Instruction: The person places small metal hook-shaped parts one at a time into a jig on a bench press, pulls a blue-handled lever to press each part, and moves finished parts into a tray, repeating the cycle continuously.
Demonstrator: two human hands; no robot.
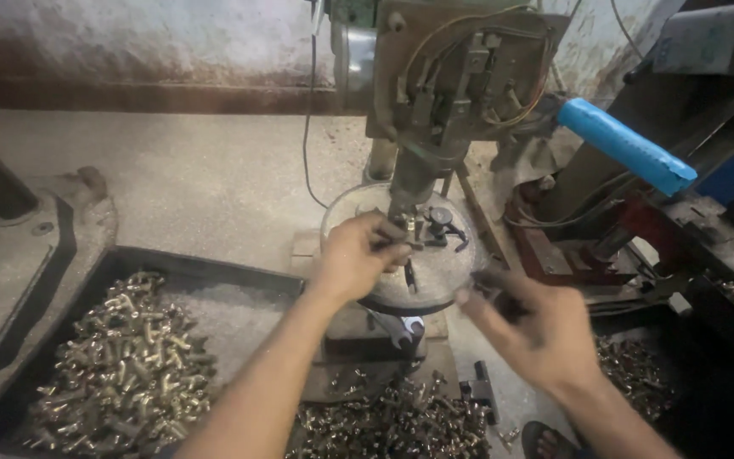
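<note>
Loose heap of small brass fittings [392, 425] lies nearest, at bottom centre between the two forearms. Dark tray [104, 263] at lower left holds more brass fittings [125, 370]. Left hand [354, 255] reaches onto the round drill table [452, 272], fingers curled and pinching a small part under the spindle [409, 183]; the part itself too small to tell. Right hand [541, 327] hovers just beside the table's right edge, fingers loosely bent, thumb out; blurred, cannot tell if it holds anything. Blue-wrapped lever handle [626, 144] sticks out upper right. A wrench [397, 327] lies below the table. Sandalled foot [545, 438] at bottom right.
</note>
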